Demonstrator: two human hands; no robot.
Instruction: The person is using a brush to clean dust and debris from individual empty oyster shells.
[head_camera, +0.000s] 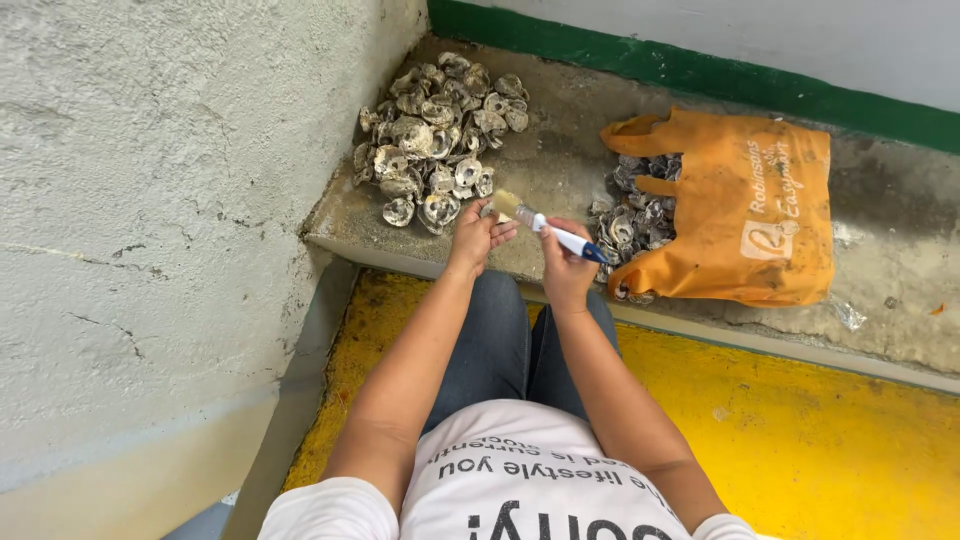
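Observation:
My right hand (565, 262) grips a small paintbrush (545, 228) with a blue and white handle, its pale bristles pointing left. My left hand (480, 236) is curled just under the bristles and seems to hold an oyster shell, mostly hidden by the fingers. A pile of greyish-white oyster shells (438, 140) lies on the concrete ledge (560, 165) just beyond my left hand. To the right, an orange bag (750, 215) lies on its side with more shells (635, 215) spilling from its opening.
A rough white wall (150, 220) stands close on the left. A green stripe (700, 75) runs along the far wall behind the ledge. Below the ledge is yellow painted floor (800, 430). My knees in blue jeans (510, 340) sit against the ledge edge.

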